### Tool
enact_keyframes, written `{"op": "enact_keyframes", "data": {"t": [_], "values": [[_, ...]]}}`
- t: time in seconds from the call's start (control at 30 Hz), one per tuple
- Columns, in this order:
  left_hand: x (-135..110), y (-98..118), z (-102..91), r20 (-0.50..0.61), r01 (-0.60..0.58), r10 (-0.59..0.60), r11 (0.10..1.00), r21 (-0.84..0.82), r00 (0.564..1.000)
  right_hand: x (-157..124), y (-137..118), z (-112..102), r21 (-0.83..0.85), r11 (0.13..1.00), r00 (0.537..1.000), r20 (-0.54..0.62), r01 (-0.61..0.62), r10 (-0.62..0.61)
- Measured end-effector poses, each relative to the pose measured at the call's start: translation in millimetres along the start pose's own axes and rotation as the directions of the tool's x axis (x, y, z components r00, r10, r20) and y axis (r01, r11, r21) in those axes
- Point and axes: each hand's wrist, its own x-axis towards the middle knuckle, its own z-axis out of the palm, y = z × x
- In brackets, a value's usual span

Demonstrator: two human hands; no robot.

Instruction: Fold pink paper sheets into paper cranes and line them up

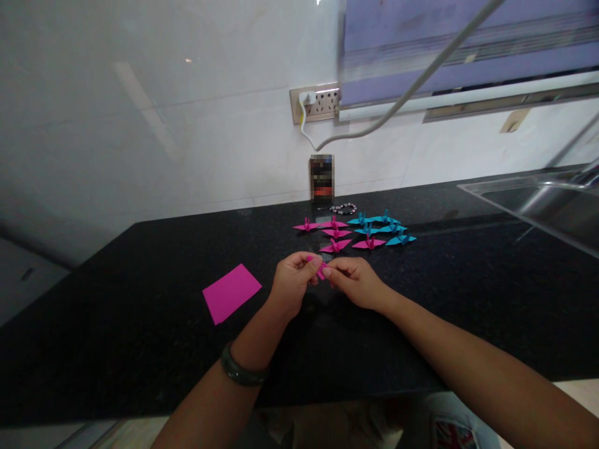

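Between my two hands is a small piece of folded pink paper (321, 269), mostly covered by the fingers. My left hand (294, 278) pinches it from the left, thumb on top. From the right, my right hand (354, 280) pinches its other side with thumb and forefinger. Just beyond my hands stand several folded pink paper cranes (335, 246) and several blue paper cranes (400, 239), loosely in rows. To the left of my left hand lies a small stack of flat pink paper sheets (231, 293).
A black countertop (140, 349) carries everything. Behind the cranes lie a beaded bracelet (345, 208) and an upright dark object (322, 179), blurred out, against the wall. A metal sink (538, 202) is at the right. A white cable (397, 106) hangs near the wall socket (322, 103).
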Motion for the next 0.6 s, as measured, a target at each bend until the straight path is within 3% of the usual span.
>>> {"op": "enact_keyframes", "data": {"t": [0.17, 0.37, 0.6], "values": [[0.3, -0.4, -0.3, 0.022, 0.091, -0.09, 0.992, -0.087, 0.996, -0.1, -2.0, 0.4, 0.003, 0.999, 0.991, -0.127, 0.036, -0.035], [-0.5, 0.9, -2.1, 0.103, 0.094, -0.077, 0.979, -0.182, 0.992, -3.0, -3.0, 0.5, 0.222, 0.975, 0.998, -0.055, 0.008, 0.005], [0.0, -0.8, -3.6, 0.173, 0.109, -0.073, 0.973, -0.202, 0.982, -2.0, -2.0, 1.9, 0.313, 0.95, 0.998, -0.05, -0.018, 0.035]]}}
